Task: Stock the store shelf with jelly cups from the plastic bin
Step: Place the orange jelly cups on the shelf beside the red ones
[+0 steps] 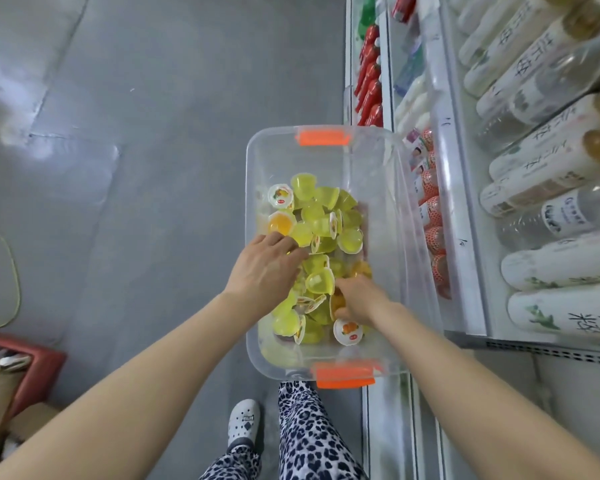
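Head view showed a clear plastic bin point(257, 161) holding small, round, shiny yellow jelly cups point(317, 216). Left hand point(264, 268) lay spread on them; right hand point(357, 299) pinched an orange cup point(336, 303).

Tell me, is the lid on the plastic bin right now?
No, the plastic bin is open on top, and both the left hand and right hand reach inside among the jelly cups.
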`<state>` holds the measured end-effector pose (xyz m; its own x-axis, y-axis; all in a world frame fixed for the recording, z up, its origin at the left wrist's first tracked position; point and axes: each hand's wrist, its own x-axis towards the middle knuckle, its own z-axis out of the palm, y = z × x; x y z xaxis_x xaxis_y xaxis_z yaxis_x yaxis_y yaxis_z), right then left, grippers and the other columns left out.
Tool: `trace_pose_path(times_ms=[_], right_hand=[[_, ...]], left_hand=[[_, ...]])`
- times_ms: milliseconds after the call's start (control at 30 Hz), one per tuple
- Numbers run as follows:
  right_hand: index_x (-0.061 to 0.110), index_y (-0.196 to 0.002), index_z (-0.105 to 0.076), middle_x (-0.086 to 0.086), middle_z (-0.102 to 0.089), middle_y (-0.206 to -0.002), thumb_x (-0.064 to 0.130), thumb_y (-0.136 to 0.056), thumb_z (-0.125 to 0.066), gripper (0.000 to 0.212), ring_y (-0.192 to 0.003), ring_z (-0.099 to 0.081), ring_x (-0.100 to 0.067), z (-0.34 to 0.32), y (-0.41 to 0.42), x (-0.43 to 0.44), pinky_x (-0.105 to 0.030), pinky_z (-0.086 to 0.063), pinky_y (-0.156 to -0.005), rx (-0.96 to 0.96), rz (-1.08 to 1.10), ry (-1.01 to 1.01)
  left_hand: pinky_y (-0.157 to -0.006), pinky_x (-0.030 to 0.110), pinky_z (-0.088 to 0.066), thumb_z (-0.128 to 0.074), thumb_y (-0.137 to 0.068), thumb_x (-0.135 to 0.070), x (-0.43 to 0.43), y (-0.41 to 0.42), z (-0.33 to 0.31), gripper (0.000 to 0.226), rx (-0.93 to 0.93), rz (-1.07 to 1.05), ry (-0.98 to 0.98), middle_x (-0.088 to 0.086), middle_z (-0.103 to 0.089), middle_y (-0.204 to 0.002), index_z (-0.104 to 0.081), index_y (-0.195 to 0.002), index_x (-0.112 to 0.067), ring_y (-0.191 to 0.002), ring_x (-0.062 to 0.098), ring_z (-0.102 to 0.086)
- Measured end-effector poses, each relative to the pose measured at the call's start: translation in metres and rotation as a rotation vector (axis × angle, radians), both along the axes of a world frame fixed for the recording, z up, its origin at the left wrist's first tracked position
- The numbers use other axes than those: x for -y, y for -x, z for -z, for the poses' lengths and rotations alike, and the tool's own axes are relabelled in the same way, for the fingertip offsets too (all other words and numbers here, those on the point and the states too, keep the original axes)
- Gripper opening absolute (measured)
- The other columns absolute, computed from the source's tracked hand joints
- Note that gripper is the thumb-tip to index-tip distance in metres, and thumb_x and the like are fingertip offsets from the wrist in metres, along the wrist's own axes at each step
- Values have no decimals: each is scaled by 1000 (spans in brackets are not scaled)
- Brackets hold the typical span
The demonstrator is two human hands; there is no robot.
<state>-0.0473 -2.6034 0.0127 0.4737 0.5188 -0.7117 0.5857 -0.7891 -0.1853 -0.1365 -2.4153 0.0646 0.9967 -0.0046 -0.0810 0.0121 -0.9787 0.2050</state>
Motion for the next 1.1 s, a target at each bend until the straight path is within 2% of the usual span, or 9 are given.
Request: trace_pose_path(times_ms=[167, 300, 400, 567, 667, 800, 867, 967, 1100], right_hand=[[7, -110, -62, -10, -64, -115, 46, -90, -60, 44, -111, -55, -29, -4, 1, -1, -36, -41, -95, 25, -32, 117], [10, -116, -59, -10, -64, -117, 36, -91, -63, 37, -106, -58, -29, -8, -3, 6, -36, -49, -88, -8, 50, 131], [12, -125, -52, -12, -61, -123, 36, -89, -67, 45, -111, -58, -31, -17, -5, 14, -38, -49, -90, -26, 132, 52], [18, -149, -25, -11, -47, -132, 36, -97, -56, 64, -118, -46, -27, -40, -15, 23, -37, -42, -97, 330, 60, -294], [18, -148, -28, -7, -46, -127, 31, -96, -57, 61, -111, -49, -24, -54, -26, 23, -35, -46, -92, 445, 15, -408], [14, -143, -29, -13, -45, -122, 4, -88, -56, 62, -89, -55, -30, -56, -33, 11, -36, -42, -71, 553, -155, -312], [12, -138, -30, -17, -46, -123, 3, -86, -59, 61, -82, -55, -29, -55, -42, 7, -35, -38, -65, 613, -119, -300], [14, -135, -29, -17, -48, -131, 11, -87, -65, 60, -88, -59, -28, -51, -52, 7, -36, -46, -72, 620, -60, -333], [18, -132, -34, -7, -60, -113, 16, -89, -63, 52, -90, -59, -26, -46, -51, 10, -36, -45, -78, 595, -105, -371]], left_hand=[[-92, 32, -41, -57, -94, -32, -1, -1, 1, 33, -1, 7, -5, -5, -63, -117, -60, -126, -29, -111, 22, -53], [-92, 32, -41, -53, -96, -33, -1, 0, 1, 32, -21, 20, -17, -7, -62, -117, -58, -127, -29, -111, 21, -52], [-95, 32, -40, -48, -98, -36, -1, 0, -2, 33, -56, 38, -58, -7, -60, -120, -54, -129, -30, -113, 20, -50], [-89, 34, -40, -60, -90, -25, 12, -9, -8, 51, -250, 78, -291, 4, -49, -128, -40, -137, -21, -112, 26, -49], [-88, 35, -43, -61, -87, -14, 17, -40, -8, 54, -350, -18, -270, 10, -43, -133, -39, -137, -16, -119, 29, -46], [-92, 36, -45, -59, -87, -10, 7, -85, 7, 56, -440, -106, -313, 15, -42, -134, -38, -139, -13, -120, 31, -46], [-94, 35, -43, -57, -91, -14, -1, -100, 20, 54, -511, -115, -362, 15, -41, -136, -37, -141, -15, -120, 30, -46], [-90, 34, -45, -55, -94, -17, -6, -109, 37, 47, -541, -147, -356, 15, -42, -137, -41, -138, -15, -118, 28, -49], [-87, 33, -47, -58, -90, -9, -2, -108, 44, 50, -544, -182, -307, 17, -40, -136, -40, -137, -10, -115, 28, -50]])
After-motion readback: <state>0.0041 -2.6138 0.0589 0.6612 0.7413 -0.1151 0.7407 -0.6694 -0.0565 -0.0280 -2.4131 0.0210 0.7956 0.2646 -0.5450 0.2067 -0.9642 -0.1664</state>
